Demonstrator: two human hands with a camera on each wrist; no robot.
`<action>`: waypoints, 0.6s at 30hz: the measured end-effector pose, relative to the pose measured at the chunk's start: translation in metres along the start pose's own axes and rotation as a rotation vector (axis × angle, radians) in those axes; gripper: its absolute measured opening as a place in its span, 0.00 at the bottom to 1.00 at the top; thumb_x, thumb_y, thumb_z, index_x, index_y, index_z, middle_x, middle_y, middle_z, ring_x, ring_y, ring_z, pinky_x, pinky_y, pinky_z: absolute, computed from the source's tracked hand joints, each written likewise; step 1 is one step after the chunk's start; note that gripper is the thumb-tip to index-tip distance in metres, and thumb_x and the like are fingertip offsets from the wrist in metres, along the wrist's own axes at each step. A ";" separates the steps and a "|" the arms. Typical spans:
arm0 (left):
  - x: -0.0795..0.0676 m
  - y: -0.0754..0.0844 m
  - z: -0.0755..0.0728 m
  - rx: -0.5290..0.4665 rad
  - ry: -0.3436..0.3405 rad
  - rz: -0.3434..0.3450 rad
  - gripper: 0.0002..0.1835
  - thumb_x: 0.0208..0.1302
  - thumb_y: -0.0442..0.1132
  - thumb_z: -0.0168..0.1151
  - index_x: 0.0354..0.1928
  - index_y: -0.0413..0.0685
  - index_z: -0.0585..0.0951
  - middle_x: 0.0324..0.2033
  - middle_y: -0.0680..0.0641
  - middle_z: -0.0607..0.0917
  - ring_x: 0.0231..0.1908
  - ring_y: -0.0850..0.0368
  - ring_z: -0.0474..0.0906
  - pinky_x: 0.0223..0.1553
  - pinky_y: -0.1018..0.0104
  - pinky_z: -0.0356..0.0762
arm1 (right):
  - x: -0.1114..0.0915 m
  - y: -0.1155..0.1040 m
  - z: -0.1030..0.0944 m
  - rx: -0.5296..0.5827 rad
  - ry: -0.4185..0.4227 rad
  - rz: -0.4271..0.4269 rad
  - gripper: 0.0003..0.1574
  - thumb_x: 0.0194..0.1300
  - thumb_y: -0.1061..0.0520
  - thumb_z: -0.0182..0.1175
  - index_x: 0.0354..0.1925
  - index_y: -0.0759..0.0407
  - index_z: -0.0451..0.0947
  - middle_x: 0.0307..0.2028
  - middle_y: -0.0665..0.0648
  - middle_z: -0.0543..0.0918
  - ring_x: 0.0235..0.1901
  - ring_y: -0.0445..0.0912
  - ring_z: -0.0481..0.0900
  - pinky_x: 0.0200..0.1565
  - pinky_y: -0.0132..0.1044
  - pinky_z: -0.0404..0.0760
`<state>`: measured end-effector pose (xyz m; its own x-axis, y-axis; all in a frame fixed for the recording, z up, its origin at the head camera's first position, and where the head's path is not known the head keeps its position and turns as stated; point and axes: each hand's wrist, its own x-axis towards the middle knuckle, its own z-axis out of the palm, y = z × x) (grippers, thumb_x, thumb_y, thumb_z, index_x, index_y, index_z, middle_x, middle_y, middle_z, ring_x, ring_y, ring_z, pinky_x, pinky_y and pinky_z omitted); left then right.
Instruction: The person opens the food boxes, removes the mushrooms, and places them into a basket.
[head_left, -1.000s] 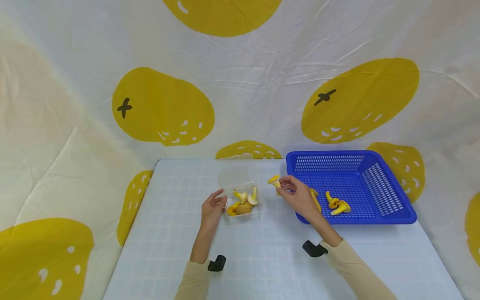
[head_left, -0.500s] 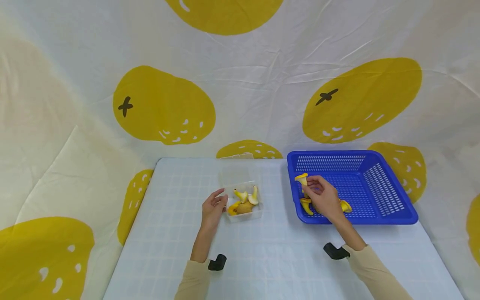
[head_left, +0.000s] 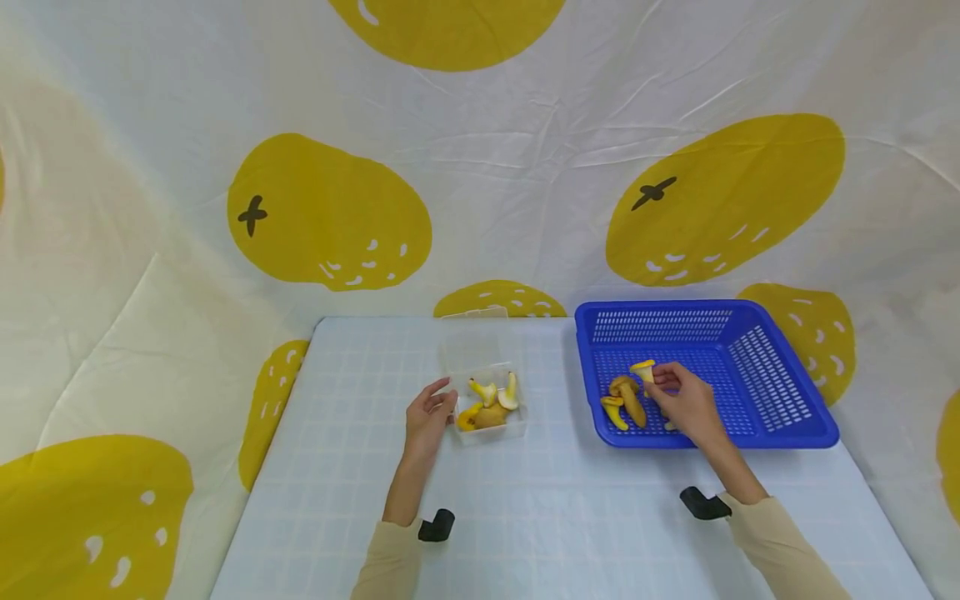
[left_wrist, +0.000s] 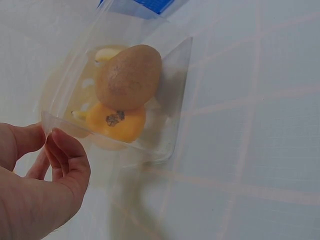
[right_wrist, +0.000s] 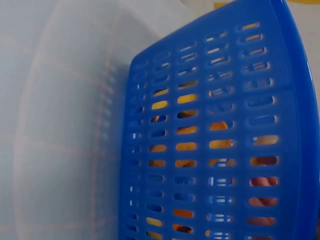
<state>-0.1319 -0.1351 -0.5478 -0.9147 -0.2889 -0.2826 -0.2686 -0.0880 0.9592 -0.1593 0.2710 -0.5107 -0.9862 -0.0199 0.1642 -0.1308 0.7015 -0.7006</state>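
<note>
Our right hand point(head_left: 686, 402) pinches a yellow mushroom point(head_left: 642, 367) over the blue basket point(head_left: 780, 433), seemingly mid-transfer and needing a gentle release, while our loosely curled left hand point(head_left: 427, 414) steadies the clear box point(head_left: 489, 433).

open table point(head_left: 540, 500) between clear box point(head_left: 487, 412), basket point(head_left: 780, 433)

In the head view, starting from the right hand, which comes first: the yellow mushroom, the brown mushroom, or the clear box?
1. Yellow mushroom: pinched in the right hand, over the blue basket.
2. Brown mushroom: in the basket, just left.
3. Clear box: on the table, by the left hand.
</note>
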 end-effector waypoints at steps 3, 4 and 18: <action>0.003 -0.005 0.000 -0.006 0.010 0.008 0.22 0.72 0.37 0.66 0.65 0.40 0.79 0.43 0.43 0.84 0.34 0.55 0.76 0.33 0.73 0.79 | 0.001 0.004 -0.002 -0.051 -0.039 0.036 0.17 0.67 0.63 0.67 0.49 0.75 0.77 0.42 0.71 0.84 0.43 0.65 0.84 0.44 0.55 0.83; 0.003 -0.005 0.001 -0.011 0.009 0.010 0.22 0.72 0.37 0.66 0.65 0.40 0.79 0.43 0.43 0.84 0.34 0.55 0.76 0.32 0.73 0.79 | 0.002 0.005 -0.003 -0.063 -0.054 0.052 0.18 0.67 0.63 0.67 0.49 0.76 0.77 0.41 0.72 0.84 0.43 0.65 0.84 0.44 0.56 0.83; 0.002 -0.004 0.000 -0.024 0.008 0.009 0.22 0.72 0.37 0.66 0.64 0.40 0.79 0.42 0.44 0.83 0.34 0.52 0.76 0.32 0.72 0.79 | 0.009 0.006 0.001 -0.226 -0.137 0.069 0.12 0.65 0.66 0.66 0.38 0.80 0.80 0.33 0.73 0.84 0.33 0.62 0.83 0.37 0.56 0.83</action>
<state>-0.1328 -0.1356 -0.5525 -0.9147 -0.2970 -0.2741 -0.2529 -0.1085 0.9614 -0.1689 0.2745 -0.5143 -0.9986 -0.0515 0.0151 -0.0516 0.8452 -0.5320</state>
